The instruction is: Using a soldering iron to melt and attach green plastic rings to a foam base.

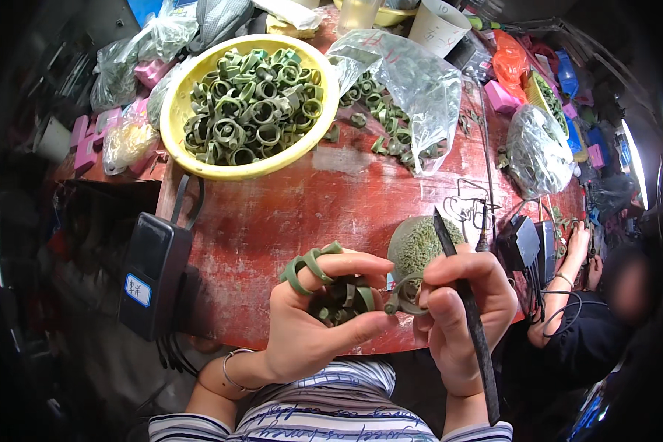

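Observation:
My left hand (pixel 295 339) is curled around several dark green rings (pixel 342 300), and a few more green rings (pixel 306 269) are threaded on one of its fingers. My right hand (pixel 468 317) grips a long, flat, dark file (pixel 480 353) that slants from its pointed far tip down past my wrist. The same hand's fingertips also pinch a single green ring (pixel 398 291), close to the left hand's fingertips. Just beyond the hands, a round piece topped with green shavings (pixel 423 247) stands on the table; the right fingers partly cover it.
A yellow bowl (pixel 171 140) heaped with green rings stands far left on the red table (pixel 272 221). More rings lie by a clear plastic bag (pixel 412 81). A black box (pixel 155 272) hangs at the left edge. To the right, another person's arm (pixel 563 283) reaches over the table.

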Demonstrator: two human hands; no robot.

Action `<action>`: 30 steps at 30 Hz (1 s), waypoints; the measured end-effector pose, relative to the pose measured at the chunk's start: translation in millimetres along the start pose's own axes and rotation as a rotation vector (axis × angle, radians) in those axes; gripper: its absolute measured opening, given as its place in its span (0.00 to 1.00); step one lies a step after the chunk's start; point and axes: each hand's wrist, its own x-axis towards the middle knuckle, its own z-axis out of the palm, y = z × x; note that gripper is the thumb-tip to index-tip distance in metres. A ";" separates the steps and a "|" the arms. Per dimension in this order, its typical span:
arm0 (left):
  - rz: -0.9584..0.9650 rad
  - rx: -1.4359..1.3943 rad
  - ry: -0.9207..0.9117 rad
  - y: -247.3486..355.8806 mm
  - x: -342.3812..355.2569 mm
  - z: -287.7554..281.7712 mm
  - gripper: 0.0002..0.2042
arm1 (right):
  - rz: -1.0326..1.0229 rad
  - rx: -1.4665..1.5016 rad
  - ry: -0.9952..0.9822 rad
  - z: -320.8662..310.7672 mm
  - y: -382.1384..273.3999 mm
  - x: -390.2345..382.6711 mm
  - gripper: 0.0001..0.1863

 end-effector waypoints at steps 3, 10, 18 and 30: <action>0.103 0.097 -0.062 0.9 1.0 -1.6 0.20 | -0.022 0.032 -0.044 -0.3 3.0 -3.4 0.10; 0.088 0.051 -0.130 -1.0 2.4 1.1 0.19 | -0.024 0.080 -0.080 2.0 3.9 -5.0 0.09; -0.197 -0.183 -0.098 5.8 -0.5 2.7 0.17 | -0.024 -0.043 0.071 1.1 -3.0 -7.9 0.14; -0.291 -0.124 -0.131 6.0 -1.1 1.8 0.18 | -0.154 -0.324 0.134 4.2 -4.4 -11.9 0.25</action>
